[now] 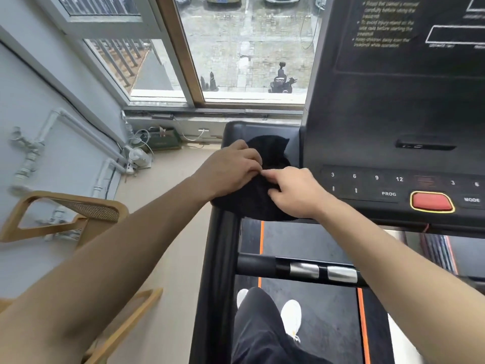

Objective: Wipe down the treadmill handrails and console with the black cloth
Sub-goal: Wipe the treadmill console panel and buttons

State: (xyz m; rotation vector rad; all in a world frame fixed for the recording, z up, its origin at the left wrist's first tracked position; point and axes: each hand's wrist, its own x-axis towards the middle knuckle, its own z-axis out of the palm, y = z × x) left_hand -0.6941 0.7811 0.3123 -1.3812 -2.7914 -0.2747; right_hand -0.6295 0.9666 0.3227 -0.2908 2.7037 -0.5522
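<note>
The black cloth [265, 179] lies bunched on the left tray of the treadmill console [380, 122], at the top of the left handrail [217, 258]. My left hand [231, 172] presses on the cloth's left side with its fingers curled over the fabric. My right hand [294, 190] pinches the cloth's right edge, just left of the console's number buttons. The cloth's middle is partly hidden under both hands. A crossbar with silver pulse sensors [322, 271] runs below my arms.
A red stop button [431, 202] sits on the console to the right of my hands. A wooden chair [70, 219] stands at the left beside the treadmill. A window [246, 48] and wall pipes [29, 153] are ahead and left. My feet are on the belt [315, 306].
</note>
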